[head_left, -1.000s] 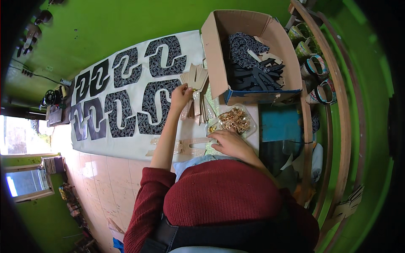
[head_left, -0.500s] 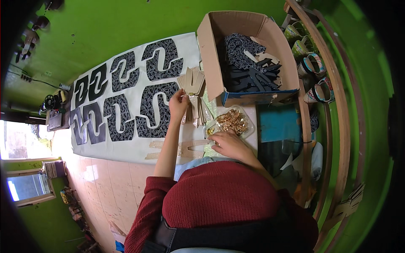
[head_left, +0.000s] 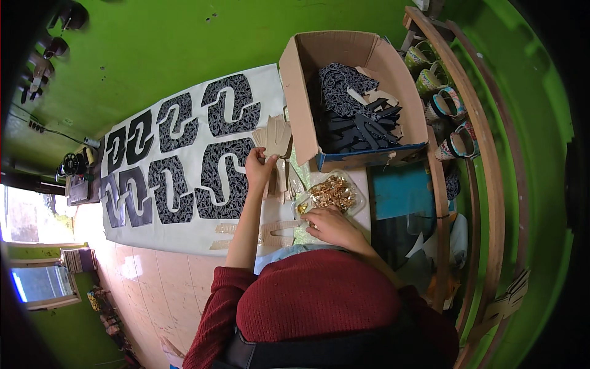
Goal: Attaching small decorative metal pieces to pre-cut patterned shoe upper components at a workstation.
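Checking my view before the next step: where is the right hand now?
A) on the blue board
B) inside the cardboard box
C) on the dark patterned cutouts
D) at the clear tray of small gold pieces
D: the right hand rests at the near edge of the clear tray of gold pieces, apart from the cardboard box.

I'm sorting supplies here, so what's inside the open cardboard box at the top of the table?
The cardboard box holds dark patterned fabric cut-outs, plain black strips and a few tan pieces. Whatever lies beneath that pile, and the box floor, is covered.
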Demonstrator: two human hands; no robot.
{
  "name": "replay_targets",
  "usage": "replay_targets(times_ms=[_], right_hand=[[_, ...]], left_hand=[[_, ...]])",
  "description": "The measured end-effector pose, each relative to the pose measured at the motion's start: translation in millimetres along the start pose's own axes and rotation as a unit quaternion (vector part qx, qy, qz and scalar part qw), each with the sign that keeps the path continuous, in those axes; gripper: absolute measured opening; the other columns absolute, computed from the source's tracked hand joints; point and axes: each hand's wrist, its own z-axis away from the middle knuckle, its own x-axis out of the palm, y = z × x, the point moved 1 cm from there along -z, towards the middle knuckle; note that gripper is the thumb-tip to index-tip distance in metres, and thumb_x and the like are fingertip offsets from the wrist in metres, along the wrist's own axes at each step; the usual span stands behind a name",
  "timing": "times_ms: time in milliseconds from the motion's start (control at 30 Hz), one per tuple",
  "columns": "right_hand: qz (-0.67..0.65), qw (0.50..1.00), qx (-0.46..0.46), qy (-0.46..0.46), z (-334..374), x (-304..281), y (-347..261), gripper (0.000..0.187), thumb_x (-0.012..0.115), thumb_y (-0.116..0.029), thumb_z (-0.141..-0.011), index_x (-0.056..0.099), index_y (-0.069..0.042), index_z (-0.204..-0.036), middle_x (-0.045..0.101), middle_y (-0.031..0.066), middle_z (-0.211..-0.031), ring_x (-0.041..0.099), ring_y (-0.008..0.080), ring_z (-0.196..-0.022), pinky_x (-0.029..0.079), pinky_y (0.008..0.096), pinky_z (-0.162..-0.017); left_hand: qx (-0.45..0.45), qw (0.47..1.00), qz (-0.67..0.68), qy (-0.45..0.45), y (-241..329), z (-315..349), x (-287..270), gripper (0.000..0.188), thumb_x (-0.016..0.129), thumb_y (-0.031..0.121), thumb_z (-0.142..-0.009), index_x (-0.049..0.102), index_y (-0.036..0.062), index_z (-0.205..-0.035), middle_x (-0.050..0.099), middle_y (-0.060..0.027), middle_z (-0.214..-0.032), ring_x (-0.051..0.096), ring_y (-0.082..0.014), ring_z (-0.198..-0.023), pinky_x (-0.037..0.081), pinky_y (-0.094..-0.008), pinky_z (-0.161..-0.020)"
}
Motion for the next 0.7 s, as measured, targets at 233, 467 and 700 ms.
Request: replay_targets(times_ms=[233, 467, 700], right_hand=[[0.005, 1.000, -0.005, 0.005, -2, 2, 0, 0.031, 0.057, -0.019, -0.079, 0.058, -0.006, -0.107, 0.060, 0.0104, -0.101, 0.056, 0.0263, -0.098, 0.037, 0.0422, -0.087], [0.002, 1.000, -0.013, 0.014, 1, -1, 2, 0.032, 0.057, -0.021, -0.079, 0.058, -0.006, -0.107, 0.060, 0.0104, -0.101, 0.056, 0.0262, -0.098, 0.037, 0.0420, -0.086], [0.002, 1.000, -0.006, 0.022, 3, 1, 7, 0.031, 0.057, -0.022, -0.079, 0.058, -0.006, -0.106, 0.059, 0.0096, -0.104, 0.056, 0.0259, -0.097, 0.037, 0.0409, -0.085]], left_hand=[[0.070, 0.995, -0.059, 0.042, 6, 5, 9, 0.041, 0.076, 0.014, -0.066, 0.053, 0.0010, -0.097, 0.048, -0.0057, -0.077, 0.045, -0.0168, -0.069, 0.040, -0.0289, -0.063], [0.056, 0.997, -0.028, 0.050, -8, 6, 11, 0.038, 0.074, 0.018, -0.070, 0.055, 0.0007, -0.097, 0.051, -0.0051, -0.081, 0.045, -0.0138, -0.066, 0.041, -0.0272, -0.062], [0.008, 0.993, 0.070, 0.097, -22, 11, 15, 0.029, 0.072, 0.015, -0.073, 0.058, 0.0013, -0.095, 0.055, -0.0088, -0.085, 0.051, -0.0162, -0.074, 0.043, -0.0275, -0.067]])
